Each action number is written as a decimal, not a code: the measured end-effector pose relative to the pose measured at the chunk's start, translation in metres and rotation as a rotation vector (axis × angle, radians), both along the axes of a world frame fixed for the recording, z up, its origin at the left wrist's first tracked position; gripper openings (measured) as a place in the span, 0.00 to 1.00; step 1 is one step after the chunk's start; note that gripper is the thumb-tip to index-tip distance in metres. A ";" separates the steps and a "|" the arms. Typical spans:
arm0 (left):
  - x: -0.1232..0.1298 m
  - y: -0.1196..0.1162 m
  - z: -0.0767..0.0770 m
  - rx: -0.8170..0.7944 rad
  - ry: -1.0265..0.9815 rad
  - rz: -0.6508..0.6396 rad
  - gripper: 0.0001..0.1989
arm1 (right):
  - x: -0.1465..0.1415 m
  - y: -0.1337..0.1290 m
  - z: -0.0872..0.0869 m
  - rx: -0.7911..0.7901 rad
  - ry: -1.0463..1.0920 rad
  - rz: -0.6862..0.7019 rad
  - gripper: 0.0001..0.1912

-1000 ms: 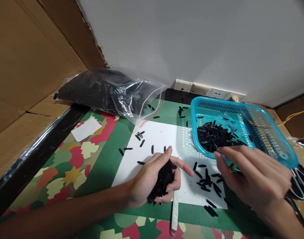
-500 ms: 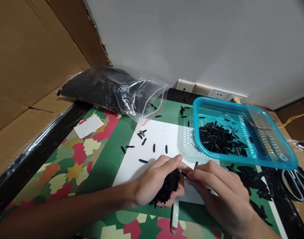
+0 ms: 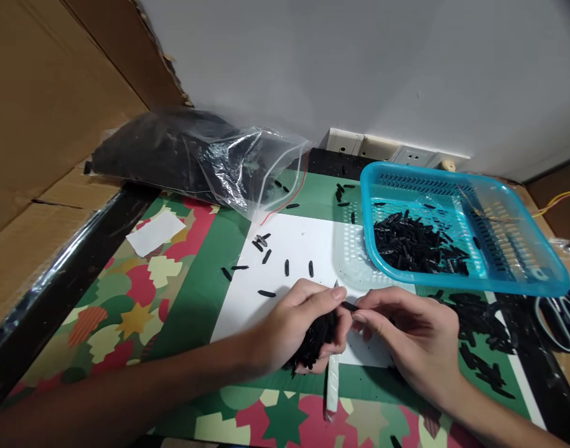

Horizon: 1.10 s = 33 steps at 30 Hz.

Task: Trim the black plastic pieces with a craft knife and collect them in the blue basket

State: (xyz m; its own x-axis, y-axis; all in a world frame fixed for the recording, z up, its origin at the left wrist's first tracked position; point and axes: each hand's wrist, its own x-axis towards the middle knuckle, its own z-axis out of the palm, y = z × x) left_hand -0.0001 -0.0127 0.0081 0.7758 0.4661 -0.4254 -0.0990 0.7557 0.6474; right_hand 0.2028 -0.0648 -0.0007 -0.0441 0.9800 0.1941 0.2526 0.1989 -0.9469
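Observation:
My left hand (image 3: 308, 317) is closed around a bunch of thin black pieces (image 3: 318, 339), which look like small slivers. One black piece (image 3: 349, 306) spans the gap between my hands, its left end by my left thumb and index finger. The fingertips of my right hand (image 3: 406, 323) pinch its other end. Below my left hand a white wrapped stick (image 3: 332, 389) points toward me; its upper part is hidden. Both hands are above a white sheet (image 3: 238, 305), where several single black pieces (image 3: 287, 268) lie scattered.
A blue basket (image 3: 467, 283) at the right holds a heap of black pieces (image 3: 411, 246). More loose pieces (image 3: 476, 317) lie in front of it, near scissors (image 3: 555, 323). A clear zip bag (image 3: 173, 152) full of dark material lies back left, before cardboard (image 3: 56, 81). Sockets (image 3: 378, 148) line the wall.
My right hand has turned and its fingers have straightened, so the black piece between the hands shows more plainly. My left hand keeps its bunch. The camera view has shifted slightly.

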 end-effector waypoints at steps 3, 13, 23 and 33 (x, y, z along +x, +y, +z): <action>0.001 0.000 -0.002 0.002 0.000 0.007 0.25 | 0.002 0.002 -0.001 0.034 -0.048 -0.029 0.04; 0.000 0.004 -0.001 0.006 0.107 -0.006 0.19 | 0.007 0.003 0.001 0.059 -0.077 0.001 0.01; 0.000 0.006 -0.001 0.062 0.135 0.005 0.19 | 0.008 0.005 -0.002 0.052 -0.077 -0.001 0.03; -0.002 0.004 0.000 0.092 0.149 -0.009 0.19 | 0.008 0.005 0.002 0.055 -0.118 -0.013 0.05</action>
